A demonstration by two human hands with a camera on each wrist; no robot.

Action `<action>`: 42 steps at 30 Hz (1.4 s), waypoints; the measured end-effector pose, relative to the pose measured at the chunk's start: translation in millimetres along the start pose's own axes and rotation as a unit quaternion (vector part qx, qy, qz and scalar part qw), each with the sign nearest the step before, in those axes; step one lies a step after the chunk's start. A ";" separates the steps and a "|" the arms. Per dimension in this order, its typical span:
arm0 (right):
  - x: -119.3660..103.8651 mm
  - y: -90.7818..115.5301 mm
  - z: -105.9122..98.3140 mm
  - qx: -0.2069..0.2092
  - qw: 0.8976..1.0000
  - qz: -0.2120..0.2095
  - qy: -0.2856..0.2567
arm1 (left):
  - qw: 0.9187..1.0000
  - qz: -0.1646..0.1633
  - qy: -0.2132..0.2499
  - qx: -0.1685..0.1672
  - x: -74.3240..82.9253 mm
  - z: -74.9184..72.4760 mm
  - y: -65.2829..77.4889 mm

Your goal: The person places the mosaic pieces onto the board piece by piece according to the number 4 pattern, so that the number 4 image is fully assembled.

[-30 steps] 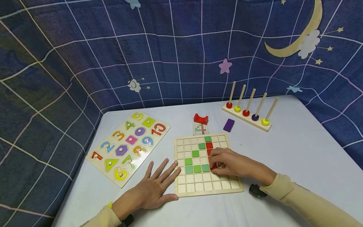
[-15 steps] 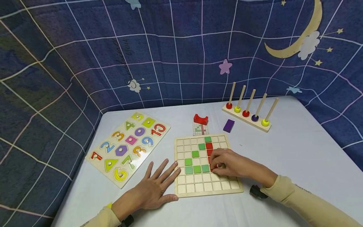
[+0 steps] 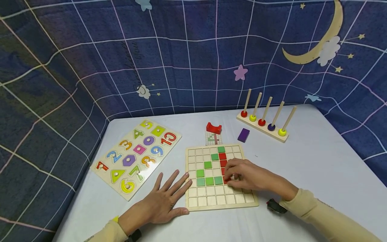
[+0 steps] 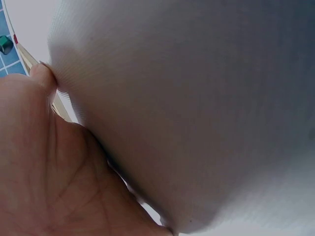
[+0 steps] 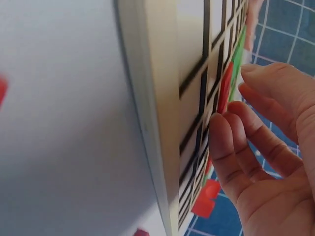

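The square wooden grid board [image 3: 239,198] lies at mid-table with several green tiles [image 3: 209,181] and a column of red tiles [image 3: 222,156] in its cells. My right hand [image 3: 248,174] bends over the right side of that column, fingertips right at the lowest red tile. In the right wrist view, the loosely bent right fingers [image 5: 221,132] and thumb stand beside the red tile [image 5: 225,88], which lies flat in the grid. My left hand [image 3: 164,201] lies spread on the table, its fingertips and thumb at the board's left edge.
A number and shape puzzle board [image 3: 136,158] lies at the left. Beyond the grid board are a small pattern card [image 3: 213,138] in a red holder [image 3: 214,128] and a purple block [image 3: 243,135]. A pegged stand [image 3: 263,127] with coloured beads is at the back right.
My right fingers have eased slightly off the lowest red tile, and more of the red column shows now. My left hand stays in place.
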State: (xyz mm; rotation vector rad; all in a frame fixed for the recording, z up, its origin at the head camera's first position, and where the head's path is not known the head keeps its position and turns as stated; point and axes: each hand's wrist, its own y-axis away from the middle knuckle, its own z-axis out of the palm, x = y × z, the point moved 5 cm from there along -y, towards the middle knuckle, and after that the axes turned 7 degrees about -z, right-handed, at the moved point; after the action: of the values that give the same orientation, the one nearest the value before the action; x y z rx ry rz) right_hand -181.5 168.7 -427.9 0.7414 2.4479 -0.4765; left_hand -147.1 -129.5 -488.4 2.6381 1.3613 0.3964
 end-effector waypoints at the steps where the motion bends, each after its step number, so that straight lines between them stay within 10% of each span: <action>1: 0.5 1.6 -2.0 0.002 1.000 0.004 -0.001 | 1.000 -0.001 0.000 0.000 -0.1 0.3 -0.3; 42: 33.5 81.3 -34.4 0.047 0.989 0.120 0.074 | 1.000 0.002 -0.006 0.012 -1.4 1.9 -1.6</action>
State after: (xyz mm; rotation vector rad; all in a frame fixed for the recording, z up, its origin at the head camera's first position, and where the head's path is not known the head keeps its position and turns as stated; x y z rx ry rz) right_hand -170.3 262.2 -434.1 1.1305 2.4403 -0.4593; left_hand -148.6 -129.8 -490.9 2.6576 1.3661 0.3670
